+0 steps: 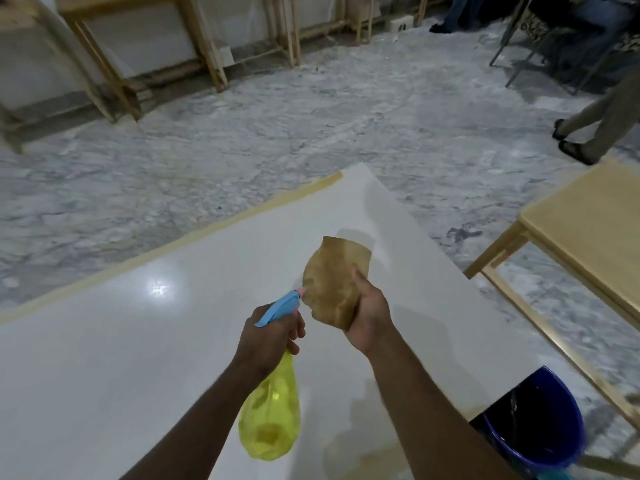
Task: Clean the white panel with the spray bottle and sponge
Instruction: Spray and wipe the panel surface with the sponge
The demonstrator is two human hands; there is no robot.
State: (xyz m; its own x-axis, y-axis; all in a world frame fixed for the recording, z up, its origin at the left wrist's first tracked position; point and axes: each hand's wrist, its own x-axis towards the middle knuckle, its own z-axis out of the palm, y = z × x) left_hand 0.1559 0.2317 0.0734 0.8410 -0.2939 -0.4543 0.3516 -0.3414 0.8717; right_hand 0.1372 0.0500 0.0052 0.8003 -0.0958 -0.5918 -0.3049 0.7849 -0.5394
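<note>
Hands grip: left hand (268, 336) tilts spray bottle (273, 407), nozzle toward sponge (334, 282) in right hand (369, 315).

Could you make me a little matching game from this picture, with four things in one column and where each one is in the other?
Things:
1. yellow plastic spray bottle with blue nozzle
2. tan floppy sponge cloth
3. blue round bucket
4. pale wooden table

Places:
A. on the floor by the white panel's near right corner
B. in the right hand
C. right of the panel
D. in the left hand

Pairs: 1-D, 2-B, 3-A, 4-C
</note>
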